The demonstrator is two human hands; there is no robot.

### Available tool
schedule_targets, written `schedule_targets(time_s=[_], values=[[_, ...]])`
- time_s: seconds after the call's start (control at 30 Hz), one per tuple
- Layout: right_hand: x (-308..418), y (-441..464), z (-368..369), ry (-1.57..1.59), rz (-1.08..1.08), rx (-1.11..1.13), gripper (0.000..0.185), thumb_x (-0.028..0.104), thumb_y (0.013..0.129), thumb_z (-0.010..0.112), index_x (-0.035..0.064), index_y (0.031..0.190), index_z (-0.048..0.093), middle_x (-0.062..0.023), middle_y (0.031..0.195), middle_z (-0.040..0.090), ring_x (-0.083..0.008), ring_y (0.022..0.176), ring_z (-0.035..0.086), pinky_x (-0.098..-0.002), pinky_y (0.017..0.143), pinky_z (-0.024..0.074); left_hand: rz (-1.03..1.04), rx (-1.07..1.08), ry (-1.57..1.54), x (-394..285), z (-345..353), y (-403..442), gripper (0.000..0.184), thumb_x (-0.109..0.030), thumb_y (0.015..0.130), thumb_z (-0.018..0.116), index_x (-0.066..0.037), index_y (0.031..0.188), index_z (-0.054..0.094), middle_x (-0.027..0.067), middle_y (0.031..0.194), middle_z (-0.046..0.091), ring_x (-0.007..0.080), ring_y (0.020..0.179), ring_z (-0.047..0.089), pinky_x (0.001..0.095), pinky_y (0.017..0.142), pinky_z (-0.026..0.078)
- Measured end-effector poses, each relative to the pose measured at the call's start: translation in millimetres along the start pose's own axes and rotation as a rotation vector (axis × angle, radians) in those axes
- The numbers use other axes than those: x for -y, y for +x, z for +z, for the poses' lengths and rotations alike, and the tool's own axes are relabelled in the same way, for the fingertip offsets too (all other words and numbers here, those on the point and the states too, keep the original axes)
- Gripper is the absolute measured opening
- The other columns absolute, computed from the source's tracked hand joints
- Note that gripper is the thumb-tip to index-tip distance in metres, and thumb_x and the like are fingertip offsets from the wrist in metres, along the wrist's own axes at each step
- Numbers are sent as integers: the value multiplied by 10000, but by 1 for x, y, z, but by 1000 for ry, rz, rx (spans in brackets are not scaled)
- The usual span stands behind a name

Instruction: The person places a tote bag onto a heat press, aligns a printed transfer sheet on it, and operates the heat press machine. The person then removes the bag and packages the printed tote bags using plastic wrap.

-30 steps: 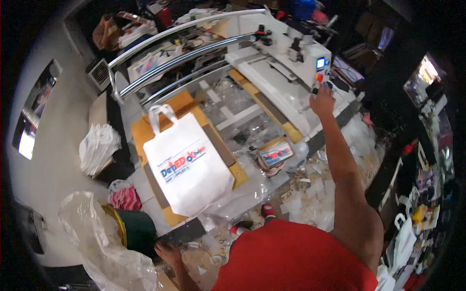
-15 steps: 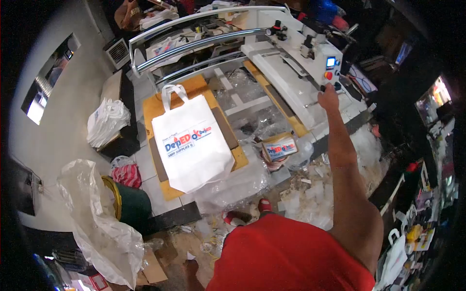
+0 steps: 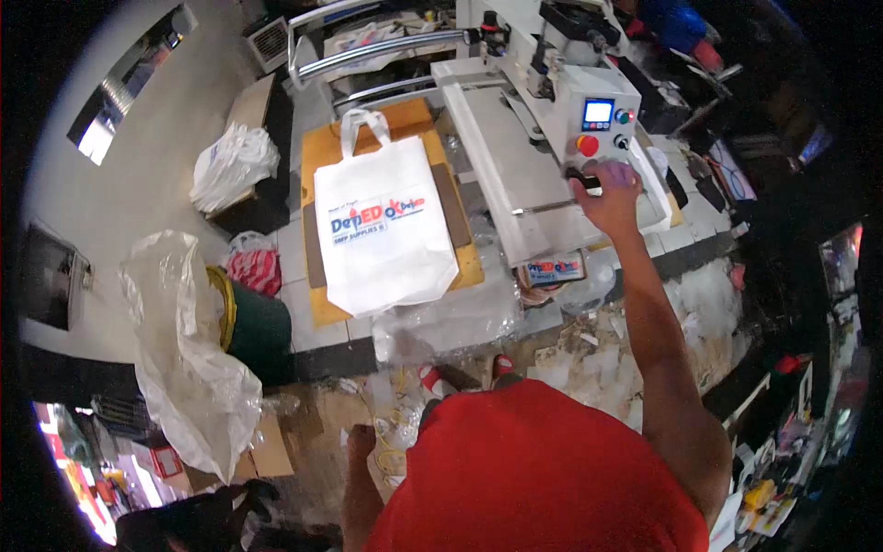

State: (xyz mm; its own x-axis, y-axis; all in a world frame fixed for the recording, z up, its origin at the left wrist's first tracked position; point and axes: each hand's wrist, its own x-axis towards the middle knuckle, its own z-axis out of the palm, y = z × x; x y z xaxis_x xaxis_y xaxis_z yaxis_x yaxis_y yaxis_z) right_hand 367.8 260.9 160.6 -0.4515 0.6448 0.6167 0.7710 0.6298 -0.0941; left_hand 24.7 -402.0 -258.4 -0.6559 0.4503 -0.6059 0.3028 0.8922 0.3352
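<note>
My right hand (image 3: pixel 610 195) is wrapped round a black handle (image 3: pixel 581 180) on the front of a white press machine (image 3: pixel 520 152), below its lit screen (image 3: pixel 598 112) and red button (image 3: pixel 587 144). My left hand (image 3: pixel 361 442) hangs low beside my body; its fingers are too unclear to read. A white bag (image 3: pixel 384 230) with blue and red print lies flat on a tan board (image 3: pixel 322 143), its handles pointing away from me. Under the machine's front edge sits a small printed stack (image 3: pixel 555 269).
Folded white bags (image 3: pixel 235 166) lie on a dark stand at the left. Near it are a pink striped bag (image 3: pixel 255 267), a green bin (image 3: pixel 258 327) and a large plastic sheet (image 3: pixel 189 350). Chrome rails (image 3: pixel 386 52) cross behind the board. Scraps litter the floor.
The machine's head has slid left with my right hand on its handle, covering the frame beside the board. The camera view has shifted. My left arm still hangs low.
</note>
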Motion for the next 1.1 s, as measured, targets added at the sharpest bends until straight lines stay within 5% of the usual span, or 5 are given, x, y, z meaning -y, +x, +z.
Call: schedule_targets(time_s=[0.23, 0.63, 0.73, 0.87, 1.1], values=[[91, 9, 21, 295, -201, 112, 342, 425, 806, 734, 89, 816, 670, -67, 829, 652, -293, 846, 596, -457, 833, 390, 605, -125, -124, -42, -9, -31, 194, -197, 903, 541, -30, 918, 639, 189, 913, 645, 413, 747, 638, 482, 699, 529], [213, 11, 35, 508, -510, 249, 418, 229, 848, 679, 55, 1208, 556, -135, 1101, 617, -322, 1030, 584, -478, 957, 416, 444, 93, 489, 46, 31, -53, 292, -259, 879, 529, -13, 940, 675, 235, 943, 691, 431, 914, 653, 499, 825, 531], [231, 11, 30, 563, -538, 266, 459, 208, 840, 673, 44, 1248, 539, -149, 1163, 600, -331, 1108, 563, -480, 1004, 408, -184, 82, -174, 69, 58, -43, 210, -254, 735, 718, -98, 854, 644, 147, 859, 668, 356, 842, 648, 476, 701, 521], [233, 14, 21, 537, -579, 273, 473, 198, 836, 671, 25, 1257, 543, -161, 1214, 581, -349, 1171, 537, -480, 1008, 415, 502, -93, 527, 71, 41, -72, 230, -197, 882, 490, -56, 890, 671, 187, 887, 678, 354, 853, 664, 484, 777, 547], [160, -68, -31, 761, -405, 778, 194, 199, 869, 669, 29, 959, 643, -170, 1006, 661, -350, 963, 639, -429, 826, 506, -104, -190, -631, 36, 99, -142, 258, -213, 936, 470, -22, 942, 644, 146, 874, 675, 281, 824, 666, 430, 708, 552]])
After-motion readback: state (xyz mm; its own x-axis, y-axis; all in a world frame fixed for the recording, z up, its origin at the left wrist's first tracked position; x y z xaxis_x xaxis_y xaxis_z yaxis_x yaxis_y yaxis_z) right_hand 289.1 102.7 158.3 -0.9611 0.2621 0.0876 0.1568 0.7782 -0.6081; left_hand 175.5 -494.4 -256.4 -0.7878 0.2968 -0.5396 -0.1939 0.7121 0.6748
